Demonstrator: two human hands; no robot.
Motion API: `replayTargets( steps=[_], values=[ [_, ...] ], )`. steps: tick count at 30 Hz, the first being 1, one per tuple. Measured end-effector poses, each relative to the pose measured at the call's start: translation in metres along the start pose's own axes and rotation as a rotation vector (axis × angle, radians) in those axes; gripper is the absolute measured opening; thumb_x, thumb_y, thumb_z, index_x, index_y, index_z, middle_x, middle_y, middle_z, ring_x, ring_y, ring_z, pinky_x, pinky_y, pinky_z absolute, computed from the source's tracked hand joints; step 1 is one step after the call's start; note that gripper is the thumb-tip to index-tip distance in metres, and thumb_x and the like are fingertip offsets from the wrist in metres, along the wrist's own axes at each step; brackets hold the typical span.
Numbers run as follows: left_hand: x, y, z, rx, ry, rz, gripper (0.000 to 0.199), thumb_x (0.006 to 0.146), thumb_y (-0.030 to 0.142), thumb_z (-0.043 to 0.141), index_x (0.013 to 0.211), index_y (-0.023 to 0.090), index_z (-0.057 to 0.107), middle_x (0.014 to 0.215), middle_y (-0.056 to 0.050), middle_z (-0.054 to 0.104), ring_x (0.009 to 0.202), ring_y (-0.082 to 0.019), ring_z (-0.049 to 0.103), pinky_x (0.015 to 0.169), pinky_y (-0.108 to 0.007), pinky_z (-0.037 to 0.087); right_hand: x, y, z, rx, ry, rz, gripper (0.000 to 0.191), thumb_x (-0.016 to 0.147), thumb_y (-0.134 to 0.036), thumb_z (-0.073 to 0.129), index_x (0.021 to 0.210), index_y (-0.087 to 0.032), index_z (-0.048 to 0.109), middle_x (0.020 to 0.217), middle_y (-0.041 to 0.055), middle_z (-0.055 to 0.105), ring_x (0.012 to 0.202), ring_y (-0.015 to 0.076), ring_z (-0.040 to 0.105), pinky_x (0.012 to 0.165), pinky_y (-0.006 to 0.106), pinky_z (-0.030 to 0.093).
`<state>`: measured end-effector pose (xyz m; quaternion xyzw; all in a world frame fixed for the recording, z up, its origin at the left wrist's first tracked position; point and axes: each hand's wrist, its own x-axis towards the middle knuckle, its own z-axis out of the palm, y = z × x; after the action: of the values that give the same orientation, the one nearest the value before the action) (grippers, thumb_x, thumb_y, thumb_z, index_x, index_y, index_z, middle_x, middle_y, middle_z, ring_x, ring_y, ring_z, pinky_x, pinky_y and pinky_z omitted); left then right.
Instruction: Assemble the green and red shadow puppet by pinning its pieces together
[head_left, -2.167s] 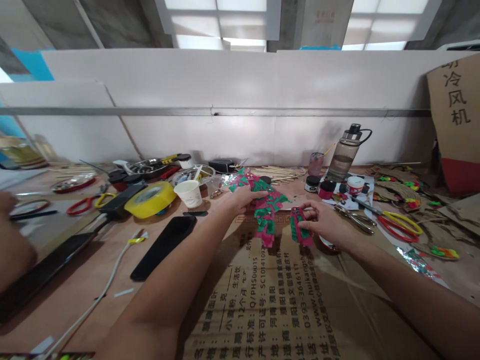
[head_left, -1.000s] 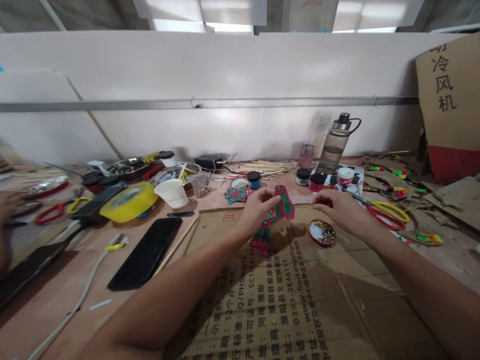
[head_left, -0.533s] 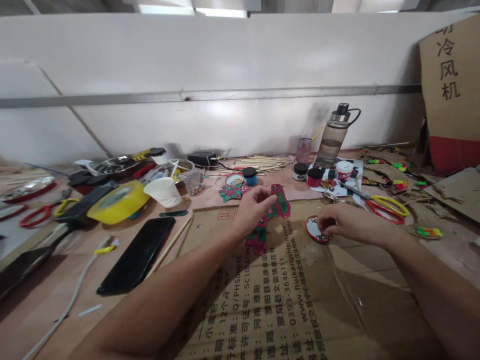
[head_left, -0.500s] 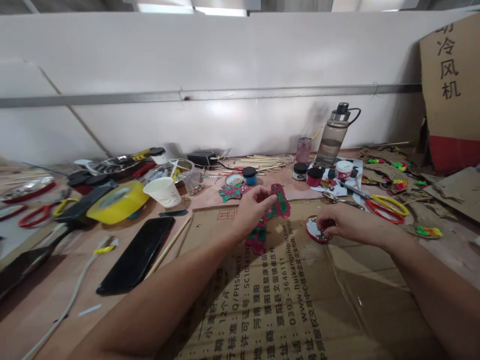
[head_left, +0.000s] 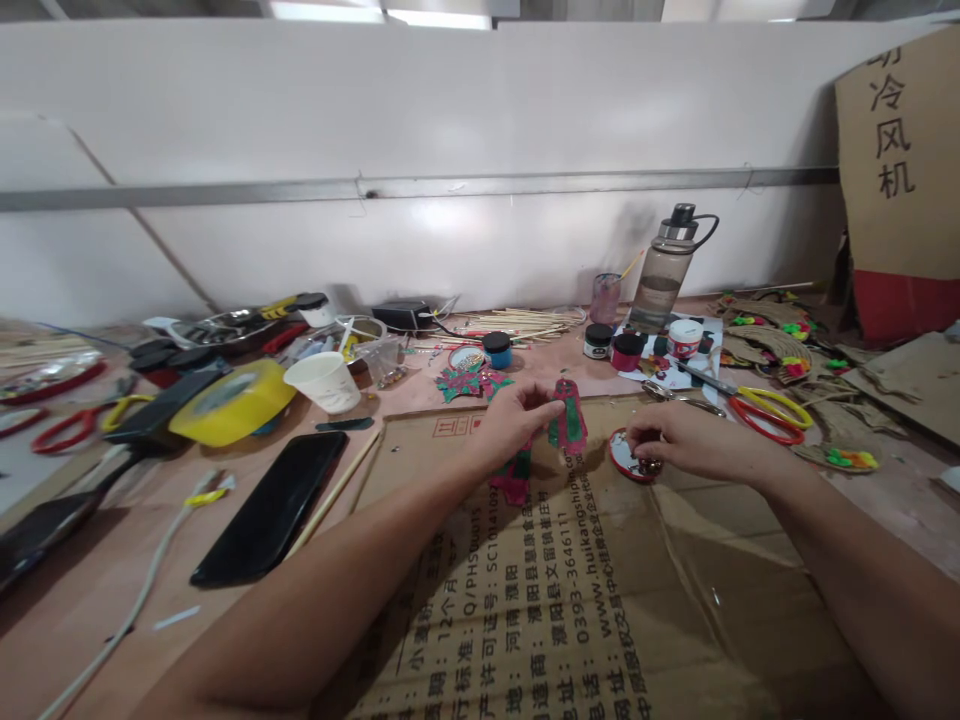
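Observation:
My left hand (head_left: 517, 425) pinches a painted green and magenta piece (head_left: 568, 418) above the cardboard sheet (head_left: 570, 600). Below that hand, another green and magenta piece (head_left: 511, 485) lies on the cardboard, partly covered by the fingers. To the right, my right hand (head_left: 671, 438) has its fingers closed over a small round red-rimmed lid (head_left: 621, 455) that holds small metallic bits. Whatever is between the right fingertips is too small to make out.
A black phone (head_left: 271, 508), a paper cup (head_left: 324, 383) and yellow tape (head_left: 234, 402) are at the left. Behind are paint jars (head_left: 626, 352), a water bottle (head_left: 664, 275) and painted pieces (head_left: 469, 382). Scissors (head_left: 769, 412) lie at the right.
The piece in my left hand has tilted and swung slightly, now hanging more upright from the fingers. My right hand stays at the lid, its fingers slightly shifted.

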<state>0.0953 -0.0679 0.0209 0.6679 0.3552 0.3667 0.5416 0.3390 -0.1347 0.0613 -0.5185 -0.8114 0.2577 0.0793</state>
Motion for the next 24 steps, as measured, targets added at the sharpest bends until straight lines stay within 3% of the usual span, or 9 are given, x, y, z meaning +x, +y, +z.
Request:
replayTargets(
  steps=[6, 8, 11, 13, 15, 19, 24],
  values=[
    [-0.002, -0.003, 0.003, 0.315, -0.151, 0.003, 0.022, 0.077, 0.038, 0.063, 0.073, 0.016, 0.068, 0.066, -0.001, 0.062, 0.055, -0.014, 0.053, 0.051, -0.024, 0.037, 0.003, 0.001, -0.005, 0.22, 0.115, 0.031, 0.013, 0.079, -0.03, 0.057, 0.077, -0.02, 0.066, 0.076, 0.0026, 0.068, 0.071, 0.0189, 0.06, 0.064, 0.028, 0.045],
    [-0.003, -0.002, 0.005, 0.429, -0.13, 0.042, 0.02, 0.076, 0.036, 0.063, 0.073, 0.017, 0.07, 0.069, -0.003, 0.065, 0.062, -0.017, 0.056, 0.055, -0.026, 0.039, 0.005, -0.003, -0.002, 0.311, 0.16, 0.057, 0.015, 0.079, -0.033, 0.058, 0.077, -0.02, 0.065, 0.074, 0.0016, 0.066, 0.069, 0.0173, 0.059, 0.061, 0.027, 0.044],
    [-0.006, 0.005, 0.008, 0.501, 0.006, 0.162, 0.016, 0.075, 0.033, 0.067, 0.079, 0.018, 0.071, 0.081, -0.006, 0.068, 0.075, -0.02, 0.059, 0.064, -0.028, 0.042, 0.009, -0.011, 0.005, 0.465, 0.204, 0.089, 0.022, 0.079, -0.039, 0.058, 0.078, -0.018, 0.063, 0.072, 0.0005, 0.061, 0.065, 0.0146, 0.055, 0.059, 0.025, 0.042],
    [-0.009, 0.011, 0.011, 0.457, 0.055, 0.213, 0.015, 0.076, 0.032, 0.067, 0.082, 0.019, 0.07, 0.085, -0.007, 0.068, 0.079, -0.02, 0.058, 0.068, -0.028, 0.043, 0.011, -0.017, 0.01, 0.537, 0.224, 0.096, 0.026, 0.079, -0.043, 0.058, 0.078, -0.017, 0.062, 0.07, -0.0005, 0.058, 0.061, 0.013, 0.051, 0.057, 0.024, 0.04],
    [-0.012, 0.018, 0.014, 0.356, -0.022, 0.188, 0.017, 0.08, 0.033, 0.063, 0.081, 0.018, 0.069, 0.08, -0.006, 0.067, 0.075, -0.018, 0.057, 0.067, -0.028, 0.043, 0.013, -0.022, 0.015, 0.544, 0.251, 0.083, 0.028, 0.08, -0.045, 0.057, 0.078, -0.017, 0.062, 0.068, -0.0011, 0.056, 0.06, 0.0123, 0.048, 0.055, 0.024, 0.038],
    [-0.016, 0.025, 0.019, 0.129, -0.253, 0.032, 0.029, 0.084, 0.042, 0.057, 0.075, 0.017, 0.067, 0.065, -0.002, 0.062, 0.061, -0.014, 0.053, 0.059, -0.025, 0.041, 0.015, -0.026, 0.022, 0.449, 0.344, 0.005, 0.026, 0.084, -0.042, 0.055, 0.08, -0.018, 0.064, 0.071, 0.0005, 0.059, 0.065, 0.0143, 0.051, 0.058, 0.025, 0.039],
    [-0.018, 0.025, 0.021, -0.111, -0.258, -0.151, 0.036, 0.075, 0.051, 0.067, 0.069, 0.016, 0.063, 0.059, 0.001, 0.057, 0.051, -0.009, 0.047, 0.053, -0.023, 0.036, 0.016, -0.028, 0.031, 0.35, 0.435, -0.079, 0.022, 0.088, -0.037, 0.054, 0.083, -0.019, 0.066, 0.08, 0.0025, 0.064, 0.075, 0.017, 0.056, 0.069, 0.028, 0.042]
  ],
)
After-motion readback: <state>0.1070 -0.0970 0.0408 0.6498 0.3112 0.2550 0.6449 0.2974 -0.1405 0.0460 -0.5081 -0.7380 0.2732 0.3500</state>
